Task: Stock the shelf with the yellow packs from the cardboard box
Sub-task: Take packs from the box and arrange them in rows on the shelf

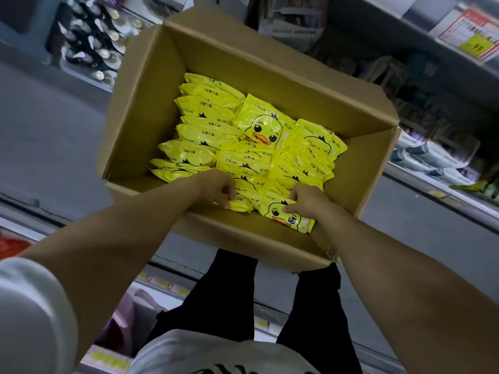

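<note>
An open cardboard box (151, 103) sits on the floor in front of me, holding several yellow packs (205, 133) printed with a duck face. Both my hands reach into its near end. My left hand (216, 188) curls its fingers round the end of a yellow pack (241, 205) lying at the near wall. My right hand (305, 199) grips another yellow pack (290, 218), duck face up, with the thumb on top of it. That pack rests over the box's near rim.
Shelves run along the right side, with a red and yellow price tag (471, 36) and pale packaged goods (432, 155). A rack of dark packets (91, 47) stands at the far left. Lower shelf edges (167, 286) lie near my legs on grey floor.
</note>
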The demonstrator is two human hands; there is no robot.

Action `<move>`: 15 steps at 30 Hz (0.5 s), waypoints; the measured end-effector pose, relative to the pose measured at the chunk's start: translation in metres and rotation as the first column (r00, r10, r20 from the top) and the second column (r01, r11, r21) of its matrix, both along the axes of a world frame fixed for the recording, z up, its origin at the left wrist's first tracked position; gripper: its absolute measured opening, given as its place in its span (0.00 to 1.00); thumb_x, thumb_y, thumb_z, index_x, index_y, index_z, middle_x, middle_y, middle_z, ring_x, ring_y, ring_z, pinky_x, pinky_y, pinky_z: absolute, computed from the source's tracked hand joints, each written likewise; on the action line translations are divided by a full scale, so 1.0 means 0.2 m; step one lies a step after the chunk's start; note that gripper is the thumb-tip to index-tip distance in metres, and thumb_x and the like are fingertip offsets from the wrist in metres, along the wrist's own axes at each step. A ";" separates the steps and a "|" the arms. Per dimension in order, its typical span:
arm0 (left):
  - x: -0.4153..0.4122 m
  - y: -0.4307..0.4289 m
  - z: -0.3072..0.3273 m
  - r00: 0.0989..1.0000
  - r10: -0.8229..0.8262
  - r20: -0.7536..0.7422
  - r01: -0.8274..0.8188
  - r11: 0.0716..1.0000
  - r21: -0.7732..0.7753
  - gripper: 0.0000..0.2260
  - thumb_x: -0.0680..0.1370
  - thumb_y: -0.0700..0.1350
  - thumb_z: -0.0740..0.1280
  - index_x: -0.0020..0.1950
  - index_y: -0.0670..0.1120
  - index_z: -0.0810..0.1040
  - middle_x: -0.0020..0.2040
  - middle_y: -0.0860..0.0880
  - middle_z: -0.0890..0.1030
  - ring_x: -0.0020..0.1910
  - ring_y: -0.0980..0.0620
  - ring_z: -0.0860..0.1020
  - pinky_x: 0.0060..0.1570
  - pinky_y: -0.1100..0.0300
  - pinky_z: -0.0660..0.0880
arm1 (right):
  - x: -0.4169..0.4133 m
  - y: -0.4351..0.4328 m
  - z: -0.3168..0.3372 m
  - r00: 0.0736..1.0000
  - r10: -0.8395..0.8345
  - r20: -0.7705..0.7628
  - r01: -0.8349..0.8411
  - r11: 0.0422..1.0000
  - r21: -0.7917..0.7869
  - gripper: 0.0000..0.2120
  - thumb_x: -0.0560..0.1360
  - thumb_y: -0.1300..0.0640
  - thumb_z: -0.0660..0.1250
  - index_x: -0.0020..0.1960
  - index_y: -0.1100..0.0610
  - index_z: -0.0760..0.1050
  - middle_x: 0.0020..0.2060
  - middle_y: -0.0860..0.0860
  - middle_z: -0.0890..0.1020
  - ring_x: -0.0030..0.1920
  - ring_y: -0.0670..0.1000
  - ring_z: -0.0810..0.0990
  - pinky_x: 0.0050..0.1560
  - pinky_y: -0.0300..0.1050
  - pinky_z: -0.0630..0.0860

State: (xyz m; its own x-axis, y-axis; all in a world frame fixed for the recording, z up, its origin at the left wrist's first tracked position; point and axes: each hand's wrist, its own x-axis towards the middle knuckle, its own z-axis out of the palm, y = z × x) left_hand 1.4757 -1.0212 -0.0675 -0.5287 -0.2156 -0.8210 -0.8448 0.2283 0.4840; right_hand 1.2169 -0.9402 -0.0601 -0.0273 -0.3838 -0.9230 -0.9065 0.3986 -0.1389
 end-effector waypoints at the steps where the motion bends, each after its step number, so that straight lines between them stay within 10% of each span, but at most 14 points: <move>1: 0.00 0.01 -0.01 1.000 -0.005 0.001 0.005 1.000 -0.024 0.11 0.71 0.46 0.76 0.51 0.51 0.81 0.54 0.50 0.80 0.54 0.50 0.77 0.54 0.53 0.75 | 0.00 0.00 0.00 1.000 0.008 -0.001 -0.008 1.000 0.003 0.24 0.73 0.45 0.74 0.62 0.55 0.72 0.60 0.55 0.78 0.58 0.56 0.76 0.49 0.47 0.71; 8: -0.06 -0.01 -0.03 1.000 -0.010 0.018 0.011 0.997 -0.071 0.06 0.75 0.44 0.72 0.50 0.47 0.81 0.49 0.49 0.81 0.50 0.48 0.78 0.49 0.55 0.76 | 0.00 0.01 -0.03 1.000 -0.007 -0.009 0.007 0.999 -0.036 0.26 0.74 0.46 0.73 0.67 0.57 0.74 0.65 0.55 0.77 0.65 0.58 0.75 0.58 0.48 0.73; 15: 0.03 -0.05 -0.03 0.842 0.534 -0.078 -0.532 0.846 0.043 0.04 0.78 0.44 0.69 0.48 0.44 0.78 0.45 0.48 0.79 0.45 0.51 0.75 0.41 0.62 0.70 | -0.03 0.02 -0.06 1.000 0.003 0.023 -0.002 0.999 -0.042 0.21 0.77 0.45 0.68 0.65 0.56 0.73 0.60 0.55 0.78 0.59 0.58 0.76 0.48 0.45 0.69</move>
State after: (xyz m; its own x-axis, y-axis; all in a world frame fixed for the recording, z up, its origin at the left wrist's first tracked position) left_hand 1.4808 -1.0307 -0.0740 -0.4036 -0.4687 -0.7857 -0.7897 -0.2551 0.5579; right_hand 1.2107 -0.9359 -0.0726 -0.0049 -0.4224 -0.9064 -0.9040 0.3894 -0.1766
